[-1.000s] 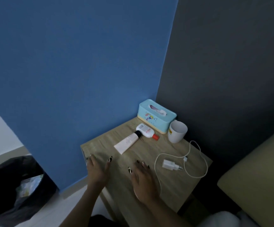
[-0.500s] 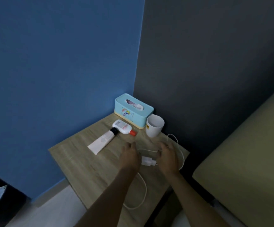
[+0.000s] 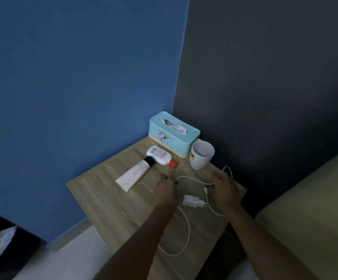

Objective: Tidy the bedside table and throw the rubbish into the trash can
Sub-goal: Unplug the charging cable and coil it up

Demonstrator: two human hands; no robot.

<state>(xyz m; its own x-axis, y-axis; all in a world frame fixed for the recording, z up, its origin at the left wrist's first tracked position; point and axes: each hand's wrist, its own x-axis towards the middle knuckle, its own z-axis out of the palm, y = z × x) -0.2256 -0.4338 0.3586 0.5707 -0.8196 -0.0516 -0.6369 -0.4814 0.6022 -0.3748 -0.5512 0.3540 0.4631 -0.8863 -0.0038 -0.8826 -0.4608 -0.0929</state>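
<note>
While curled, both hands on cable

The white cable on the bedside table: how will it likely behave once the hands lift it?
The cable lies in loose curves, so it will probably sag and trail, not hold shape. The charger looks attached at one end and would likely dangle and swing. One loop hangs past the table edge and may slide off.

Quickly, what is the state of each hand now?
Left hand: curled on the thin white charger cable; grip cannot be told.
Right hand: curled over same cable; cannot be told.
</note>
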